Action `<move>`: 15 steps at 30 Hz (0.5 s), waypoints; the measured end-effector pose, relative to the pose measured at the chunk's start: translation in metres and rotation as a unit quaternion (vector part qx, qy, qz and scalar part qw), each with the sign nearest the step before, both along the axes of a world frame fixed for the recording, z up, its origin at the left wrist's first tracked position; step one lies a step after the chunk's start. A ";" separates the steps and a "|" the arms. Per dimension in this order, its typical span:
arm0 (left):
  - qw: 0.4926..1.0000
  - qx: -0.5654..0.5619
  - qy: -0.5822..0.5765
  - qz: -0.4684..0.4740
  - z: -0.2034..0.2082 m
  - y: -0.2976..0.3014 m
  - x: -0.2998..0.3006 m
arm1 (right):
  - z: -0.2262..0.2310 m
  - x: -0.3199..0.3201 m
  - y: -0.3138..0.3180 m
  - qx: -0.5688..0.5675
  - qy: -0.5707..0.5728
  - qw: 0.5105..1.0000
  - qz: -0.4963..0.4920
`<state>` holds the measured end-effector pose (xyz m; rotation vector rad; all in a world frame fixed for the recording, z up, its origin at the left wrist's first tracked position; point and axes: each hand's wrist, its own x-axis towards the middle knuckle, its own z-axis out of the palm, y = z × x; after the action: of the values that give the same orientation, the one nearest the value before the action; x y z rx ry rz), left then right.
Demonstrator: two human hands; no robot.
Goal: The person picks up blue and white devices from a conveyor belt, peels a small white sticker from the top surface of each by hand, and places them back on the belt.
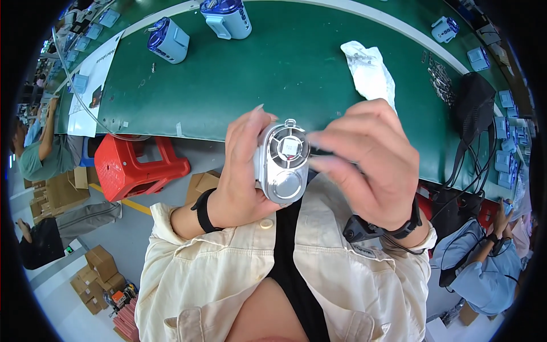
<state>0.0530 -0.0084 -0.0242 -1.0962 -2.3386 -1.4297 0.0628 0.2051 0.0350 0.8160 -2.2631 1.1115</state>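
Note:
A small silver-white device (279,170) with rounded ends is held upright above the near edge of the table. It has a round spoked grille with a pale square label, a shiny round disc below that, and a clear loop on top. My left hand (236,171) is closed around its left side and underside. At its right edge, the thumb and forefinger of my right hand (373,157) come together, slightly blurred. Something dark shows between those fingertips, too unclear to name.
Light-blue containers with dark-blue lids (228,20) stand at the table's (245,80) back. A crumpled white bag (370,71), loose metal pieces (440,82) and a black bag (474,105) lie right. A red stool (128,168) stands left. Other people sit at both sides.

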 end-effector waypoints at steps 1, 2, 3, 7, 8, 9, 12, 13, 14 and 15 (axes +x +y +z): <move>1.000 0.016 -0.015 0.010 -0.003 0.002 0.001 | -0.002 -0.003 0.002 -0.015 0.003 1.000 -0.003; 0.999 0.033 -0.026 0.018 -0.003 0.004 0.000 | -0.002 -0.005 0.004 -0.028 0.010 1.000 -0.008; 0.999 0.037 -0.018 0.018 -0.001 0.005 -0.001 | -0.001 -0.006 0.003 -0.025 0.018 1.000 -0.008; 0.997 0.059 -0.043 -0.010 0.013 0.005 -0.004 | 0.008 0.002 -0.006 0.059 0.049 0.997 0.015; 0.998 0.044 -0.038 -0.018 0.013 0.006 -0.008 | 0.005 0.003 -0.004 0.056 0.015 0.998 0.016; 0.999 0.030 -0.032 -0.022 0.012 0.007 -0.011 | 0.003 0.000 -0.001 0.053 -0.020 0.998 0.020; 0.999 0.025 -0.009 -0.033 0.017 0.018 -0.029 | 0.009 -0.007 0.007 -0.014 -0.027 0.998 0.052; 0.999 0.017 -0.009 -0.032 0.020 0.022 -0.033 | 0.014 -0.010 0.009 -0.057 -0.044 0.995 0.074; 0.999 0.007 -0.013 -0.029 0.024 0.024 -0.037 | 0.020 -0.013 0.007 -0.047 -0.038 0.996 0.071; 0.999 0.016 -0.006 -0.033 0.028 0.029 -0.042 | 0.026 -0.017 0.006 -0.043 -0.042 0.996 0.058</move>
<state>0.0106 0.0207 0.0041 -1.1695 -2.2996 -1.4951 0.0457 0.2114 0.0612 0.8906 -2.2424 1.3106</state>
